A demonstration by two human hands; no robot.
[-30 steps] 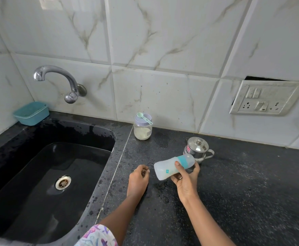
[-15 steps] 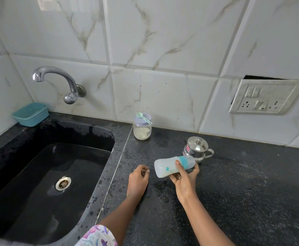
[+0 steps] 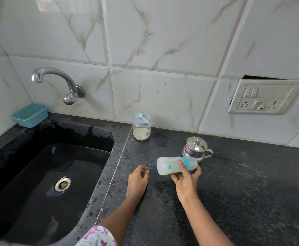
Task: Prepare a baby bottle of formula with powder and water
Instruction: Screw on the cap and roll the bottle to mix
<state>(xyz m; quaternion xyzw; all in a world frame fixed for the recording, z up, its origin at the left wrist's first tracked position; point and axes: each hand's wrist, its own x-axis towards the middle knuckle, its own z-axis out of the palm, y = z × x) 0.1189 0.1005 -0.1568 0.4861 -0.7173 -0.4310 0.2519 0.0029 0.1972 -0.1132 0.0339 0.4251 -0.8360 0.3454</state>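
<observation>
My right hand [image 3: 186, 180] grips a clear baby bottle [image 3: 168, 166] with a teal collar, held sideways above the black counter, base pointing left. My left hand [image 3: 138, 180] rests on the counter left of the bottle, fingers curled; whether it holds anything is hidden. A glass jar of pale powder [image 3: 142, 129] with a lilac lid stands by the wall, a small teal scoop [image 3: 142, 117] lying on its lid. A small lidded steel pot [image 3: 195, 148] stands just behind the bottle.
A black sink [image 3: 44, 174] with a metal drain lies on the left, a chrome tap [image 3: 56, 80] above it. A teal tub [image 3: 30, 115] sits at the sink's back left corner. A wall socket plate [image 3: 264, 96] is on the right. The counter [image 3: 251, 183] is wet and speckled.
The bottle's angle in my right hand has shifted slightly; my left hand has stayed on the counter.
</observation>
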